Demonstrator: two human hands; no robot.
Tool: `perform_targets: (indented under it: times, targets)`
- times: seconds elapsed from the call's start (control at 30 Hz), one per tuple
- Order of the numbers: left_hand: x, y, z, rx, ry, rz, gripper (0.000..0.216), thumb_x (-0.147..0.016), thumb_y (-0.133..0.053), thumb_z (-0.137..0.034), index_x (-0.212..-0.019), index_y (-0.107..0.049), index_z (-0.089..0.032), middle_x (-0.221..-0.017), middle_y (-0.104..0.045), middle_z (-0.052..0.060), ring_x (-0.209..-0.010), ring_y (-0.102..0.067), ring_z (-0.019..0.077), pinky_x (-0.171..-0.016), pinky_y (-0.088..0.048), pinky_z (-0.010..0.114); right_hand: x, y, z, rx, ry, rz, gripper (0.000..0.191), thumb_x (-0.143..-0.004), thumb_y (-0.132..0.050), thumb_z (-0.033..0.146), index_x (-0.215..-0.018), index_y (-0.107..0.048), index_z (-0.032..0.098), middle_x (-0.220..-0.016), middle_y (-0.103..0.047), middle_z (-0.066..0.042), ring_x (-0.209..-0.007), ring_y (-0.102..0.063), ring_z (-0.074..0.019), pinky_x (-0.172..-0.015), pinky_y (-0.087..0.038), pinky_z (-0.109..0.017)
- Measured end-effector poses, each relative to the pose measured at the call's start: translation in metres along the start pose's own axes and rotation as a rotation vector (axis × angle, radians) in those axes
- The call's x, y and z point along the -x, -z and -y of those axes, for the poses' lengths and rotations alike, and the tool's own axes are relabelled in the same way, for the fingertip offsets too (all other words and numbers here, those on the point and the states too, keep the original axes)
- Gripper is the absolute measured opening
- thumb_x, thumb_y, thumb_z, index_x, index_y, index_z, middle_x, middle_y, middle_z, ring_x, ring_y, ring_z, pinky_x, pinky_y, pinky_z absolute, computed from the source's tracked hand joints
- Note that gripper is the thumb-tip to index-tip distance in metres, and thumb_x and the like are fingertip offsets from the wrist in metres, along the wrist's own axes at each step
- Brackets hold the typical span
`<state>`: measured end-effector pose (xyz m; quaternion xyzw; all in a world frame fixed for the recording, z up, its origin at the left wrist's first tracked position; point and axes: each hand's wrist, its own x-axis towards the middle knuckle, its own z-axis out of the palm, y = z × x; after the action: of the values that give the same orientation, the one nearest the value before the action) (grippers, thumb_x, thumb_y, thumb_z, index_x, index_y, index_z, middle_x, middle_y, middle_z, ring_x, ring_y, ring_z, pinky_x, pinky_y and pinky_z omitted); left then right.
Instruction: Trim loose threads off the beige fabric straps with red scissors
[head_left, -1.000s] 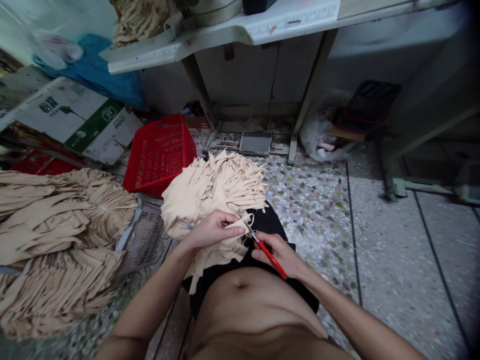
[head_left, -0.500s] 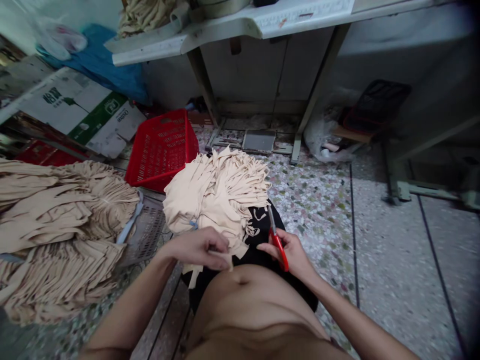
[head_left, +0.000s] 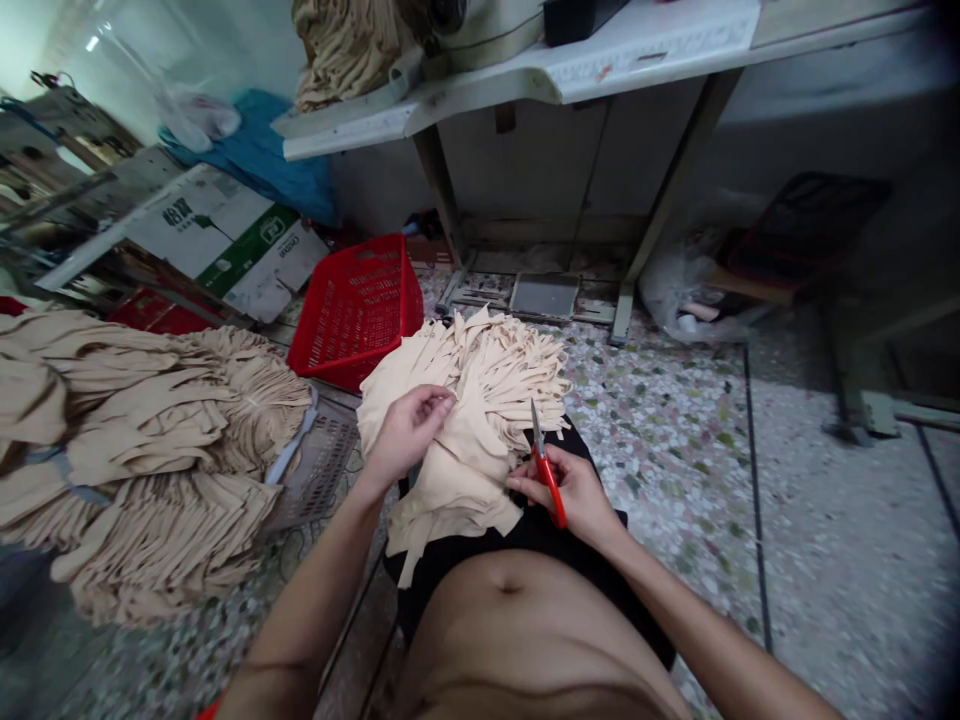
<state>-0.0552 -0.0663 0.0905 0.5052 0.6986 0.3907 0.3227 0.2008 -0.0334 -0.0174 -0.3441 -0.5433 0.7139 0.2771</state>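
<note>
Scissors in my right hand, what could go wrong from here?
The red-handled scissors sit point-up against the heap of beige fabric strips, so they might snip a strip by accident. A slip could also nick the bare belly just below the right hand. Strips hanging off the lap might slide to the floor.

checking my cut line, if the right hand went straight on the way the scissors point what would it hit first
Probably the pile of beige fabric strips, right at the tips of the red-handled scissors in the right hand; depth is hard to judge.
</note>
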Motion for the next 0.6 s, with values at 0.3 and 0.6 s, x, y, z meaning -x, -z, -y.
perform_targets:
  times: [0.3, 0.6]
  targets:
    - [-0.03, -0.015, 0.009, -0.001, 0.014, 0.006, 0.029, -0.081, -0.076, -0.04, -0.086, -0.063, -0.015, -0.076, -0.059, -0.001, -0.066, -0.052, 0.0124, -0.063, -0.041, 0.023, 0.006, 0.013, 0.004, -0.038, -0.079, -0.043, 0.051, -0.067, -0.091, 0.055, -0.074, -0.055, 0.021, -0.076, -0.073, -0.004, -0.056, -0.06, -0.0152, -0.052, -0.053, -0.028]
    - [-0.005, -0.009, 0.01, 0.319, 0.085, 0.091, 0.043, -0.076, -0.085, -0.041, -0.105, -0.068, -0.013, -0.096, -0.069, 0.006, -0.086, -0.063, 0.017, -0.08, -0.05, 0.026, -0.015, 0.006, 0.047, -0.078, -0.052, -0.023, 0.048, -0.066, -0.093, 0.051, -0.074, -0.055, 0.022, -0.066, -0.067, 0.0, -0.05, -0.059, -0.0147, -0.046, -0.045, -0.026]
